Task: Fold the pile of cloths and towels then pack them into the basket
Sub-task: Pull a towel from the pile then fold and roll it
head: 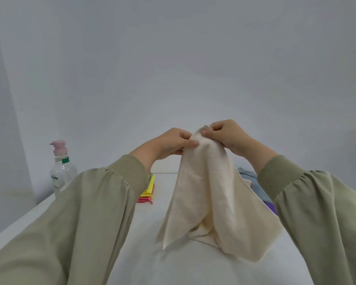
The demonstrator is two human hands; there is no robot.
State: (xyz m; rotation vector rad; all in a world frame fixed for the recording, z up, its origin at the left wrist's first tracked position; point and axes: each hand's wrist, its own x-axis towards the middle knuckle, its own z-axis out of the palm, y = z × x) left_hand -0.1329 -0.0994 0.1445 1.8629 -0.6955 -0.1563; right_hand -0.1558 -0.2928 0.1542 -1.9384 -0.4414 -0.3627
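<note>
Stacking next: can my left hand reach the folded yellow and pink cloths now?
Probably not yet: the left hand pinches the cream cloth. Once freed, the folded yellow and pink cloths lie close, nothing between.

Clear, pink-topped pump bottle (60, 168) upright at the white table's (173, 268) left edge, grey wall (173, 58) behind.

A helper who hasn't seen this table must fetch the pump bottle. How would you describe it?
Start at the white table, its far left edge, beyond the left sleeve. The pump bottle stands upright there: clear body, pink pump top, unlike the folded cloths nearby.
</note>
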